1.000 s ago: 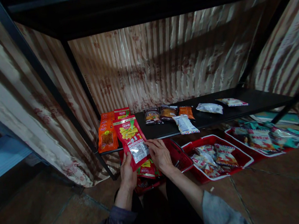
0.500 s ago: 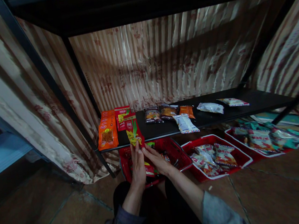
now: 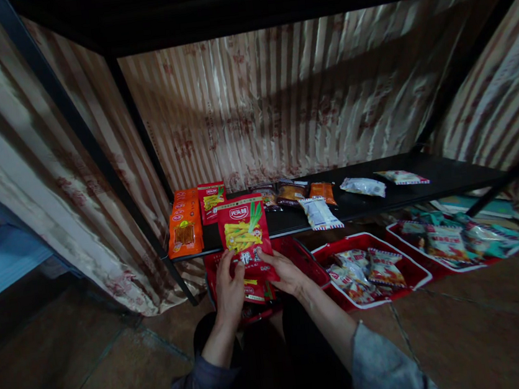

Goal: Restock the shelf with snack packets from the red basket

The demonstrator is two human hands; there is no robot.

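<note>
A red snack packet point(image 3: 243, 230) with yellow pieces and a green stalk printed on it faces me, held at its lower edge by both hands. My left hand point(image 3: 230, 285) grips its lower left corner, and my right hand point(image 3: 287, 272) its lower right corner. Below, partly hidden by my hands and the packet, a red basket point(image 3: 302, 264) holds more red packets point(image 3: 254, 292). Behind the held packet, a similar red packet point(image 3: 212, 203) lies on the black shelf point(image 3: 359, 208), beside orange packets point(image 3: 184, 222) at the shelf's left end.
Along the shelf lie brown packets point(image 3: 293, 192), a small orange packet point(image 3: 322, 193), a white packet point(image 3: 321, 213) over the front edge, and two pale packets farther right. Two more baskets of snack bags point(image 3: 386, 267) stand on the floor. Black shelf posts point(image 3: 139, 127) frame the left side.
The held red packet has turned from a narrow, slanted view to facing me broadly. It has come slightly down and right, and my hands have moved apart to its two lower corners.
</note>
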